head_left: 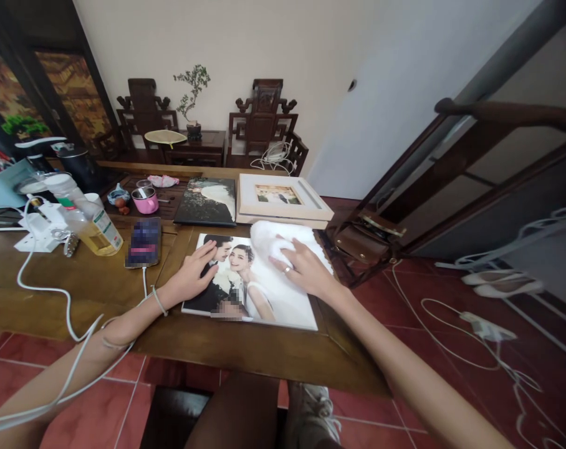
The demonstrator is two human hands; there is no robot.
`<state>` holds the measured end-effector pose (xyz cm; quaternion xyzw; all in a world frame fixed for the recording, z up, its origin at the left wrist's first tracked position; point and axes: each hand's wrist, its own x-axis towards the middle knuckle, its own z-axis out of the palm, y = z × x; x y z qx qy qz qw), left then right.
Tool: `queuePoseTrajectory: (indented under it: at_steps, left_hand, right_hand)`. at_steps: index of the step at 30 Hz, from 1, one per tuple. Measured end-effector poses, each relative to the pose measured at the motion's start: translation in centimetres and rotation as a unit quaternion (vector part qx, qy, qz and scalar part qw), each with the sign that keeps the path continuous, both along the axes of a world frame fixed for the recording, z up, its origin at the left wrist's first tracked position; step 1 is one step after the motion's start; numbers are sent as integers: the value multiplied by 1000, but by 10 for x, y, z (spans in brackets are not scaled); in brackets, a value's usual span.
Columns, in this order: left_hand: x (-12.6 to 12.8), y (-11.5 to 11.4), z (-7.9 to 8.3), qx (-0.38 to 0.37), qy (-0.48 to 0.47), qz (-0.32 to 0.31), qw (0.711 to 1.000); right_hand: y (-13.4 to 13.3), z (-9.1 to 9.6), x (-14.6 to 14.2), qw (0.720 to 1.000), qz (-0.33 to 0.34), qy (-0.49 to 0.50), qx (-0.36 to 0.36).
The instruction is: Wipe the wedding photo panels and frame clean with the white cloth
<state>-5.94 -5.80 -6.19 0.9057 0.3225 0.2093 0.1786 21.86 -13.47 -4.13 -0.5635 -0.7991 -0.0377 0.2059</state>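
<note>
A photo album (283, 312) with a couple's wedding picture on its white cover lies flat on the wooden table. My left hand (196, 271) rests on the cover's left side, palm down with fingers stretched out. Over the album's upper right part, my right hand (302, 265) presses a bunched white cloth (268, 237) against the surface, fingers bent into it. Some of the cloth spreads past the album's top edge. Part of the cover is hidden beneath both hands and the cloth.
Behind the album are a dark photo book (203, 202) and a cream box (283, 215) with a framed picture. Leftward are a charging phone (143, 243), a pink cup (145, 201), a bottle of yellow liquid (100, 231) and a power strip (44, 224). White cables cross my left arm.
</note>
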Motion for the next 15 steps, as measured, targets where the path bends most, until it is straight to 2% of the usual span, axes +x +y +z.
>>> queuePoseTrajectory:
  at_steps: [2,5,10,12,15]
  left_hand:
    - [0,0,-1,-1,-4,7,1000]
    - [1,-1,-2,-2,0,16,1000]
    - [2,-2,0,-2,10,23,1000]
    - [2,-2,1,-5,16,21,1000]
    - [2,-3,3,-9,26,17,999]
  right_hand:
    - [-10,-2,-6,1000,1,-10,-6]
    - [-44,-3,-24,999,24,-17,-19]
    - [-111,7,-58,991,127,6,-30]
    - [-122,10,-63,987,159,14,-35]
    - [-110,12,-58,987,155,6,-47]
